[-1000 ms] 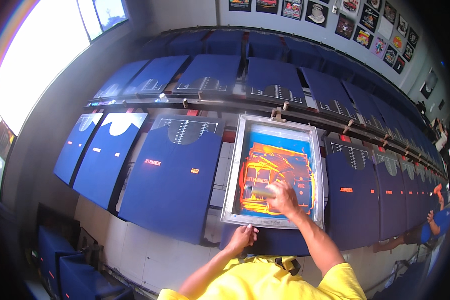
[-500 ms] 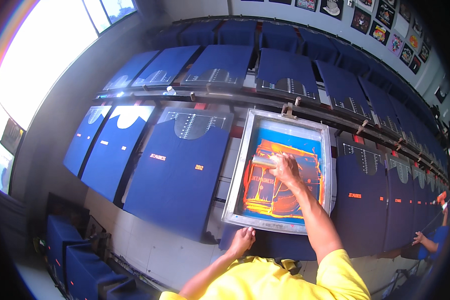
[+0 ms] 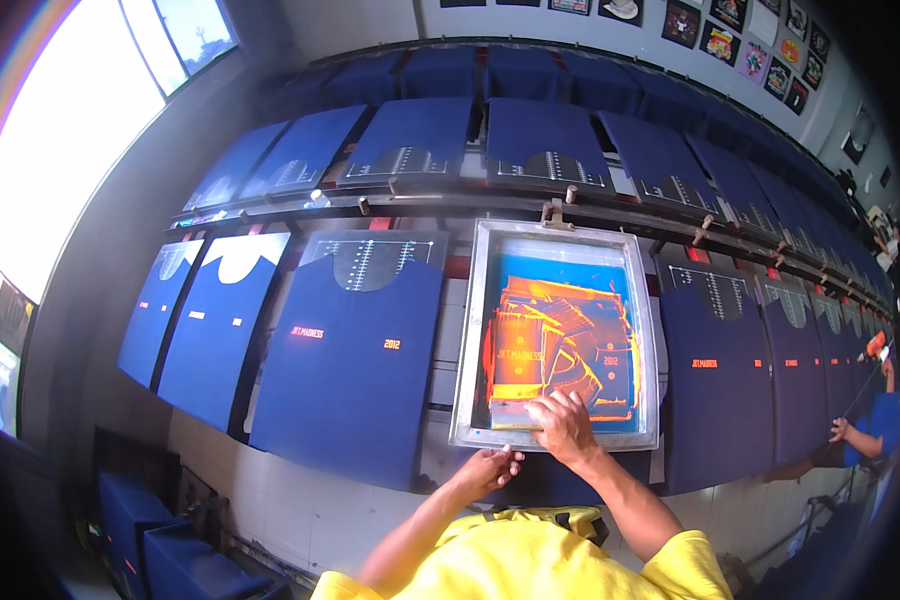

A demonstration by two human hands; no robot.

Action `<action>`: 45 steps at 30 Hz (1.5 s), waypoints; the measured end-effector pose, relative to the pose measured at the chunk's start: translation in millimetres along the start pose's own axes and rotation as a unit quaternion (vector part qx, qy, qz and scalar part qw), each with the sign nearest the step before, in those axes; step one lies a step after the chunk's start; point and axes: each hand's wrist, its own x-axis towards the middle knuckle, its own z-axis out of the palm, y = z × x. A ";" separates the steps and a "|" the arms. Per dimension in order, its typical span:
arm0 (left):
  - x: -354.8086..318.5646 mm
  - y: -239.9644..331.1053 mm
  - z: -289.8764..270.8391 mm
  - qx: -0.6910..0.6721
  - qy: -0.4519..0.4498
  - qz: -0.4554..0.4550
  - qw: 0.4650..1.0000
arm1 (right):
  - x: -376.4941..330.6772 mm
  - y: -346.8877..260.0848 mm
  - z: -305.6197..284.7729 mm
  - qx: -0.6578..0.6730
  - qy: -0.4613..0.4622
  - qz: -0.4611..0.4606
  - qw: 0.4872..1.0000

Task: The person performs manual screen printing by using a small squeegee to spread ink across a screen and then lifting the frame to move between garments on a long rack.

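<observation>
A silk-screen frame [image 3: 470, 330] with a metal rim lies over a dark blue shirt in front of me. Orange ink [image 3: 560, 290] is smeared across its blue mesh. At the near end of the mesh my right hand [image 3: 564, 425] grips a squeegee [image 3: 513, 414], fingers wrapped over its right part. My left hand [image 3: 488, 472] is by the frame's near rim, its fingers curled together; what they may hold is hidden.
Printed dark blue shirts [image 3: 345, 370] lie on boards to the left, others [image 3: 715, 390] to the right. A rail [image 3: 420, 200] with pegs runs behind the frame; more shirt-covered boards [image 3: 545, 130] stand beyond. At far right a co-worker's hand [image 3: 843, 430] and an orange tool [image 3: 876, 345] show.
My right hand has drawn the squeegee from the upper-middle mesh down to its near end. The ink there is spread thinner. My left hand stays by the near rim.
</observation>
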 end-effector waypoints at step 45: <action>29.0 172.0 -12.5 0.724 0.108 0.430 0.529 | 69.4 50.2 17.4 -0.077 0.118 0.012 0.990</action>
